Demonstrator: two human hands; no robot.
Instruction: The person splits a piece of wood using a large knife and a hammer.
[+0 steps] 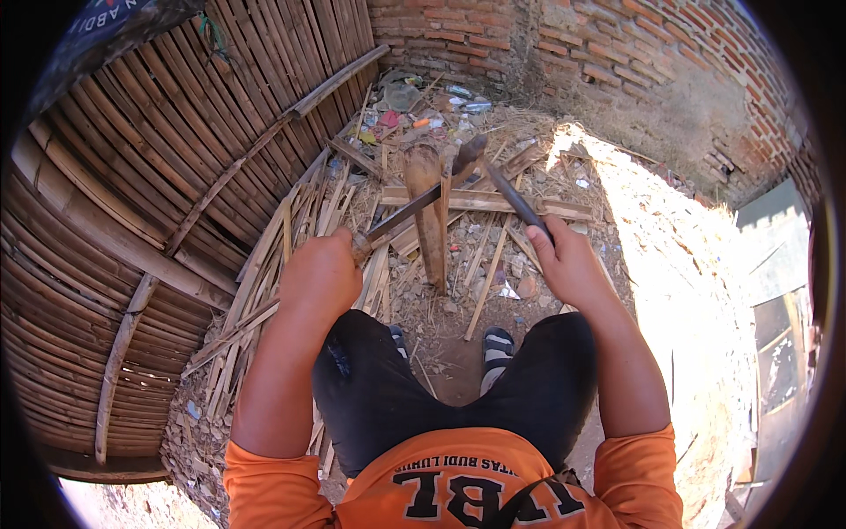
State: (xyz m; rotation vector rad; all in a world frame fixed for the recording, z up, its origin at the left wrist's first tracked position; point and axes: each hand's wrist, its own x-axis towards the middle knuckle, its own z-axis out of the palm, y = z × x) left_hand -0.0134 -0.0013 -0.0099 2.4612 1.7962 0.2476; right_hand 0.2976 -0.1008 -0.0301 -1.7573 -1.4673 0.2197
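Observation:
My left hand is closed around the wooden handle of a machete. Its blade runs up and to the right into a wooden post that stands upright on the ground before me. On the post's right side a thin strip stands partly apart from it, and the blade passes into the gap. In my right hand is the dark shaft of a hammer. The hammer's head is by the far end of the blade, above the strip; whether they touch, I cannot tell.
Split wooden strips lie along a bamboo wall on the left. A plank lies across the ground behind the post. Scattered litter lies farther back, below a brick wall. Leaning sheets stand at the right.

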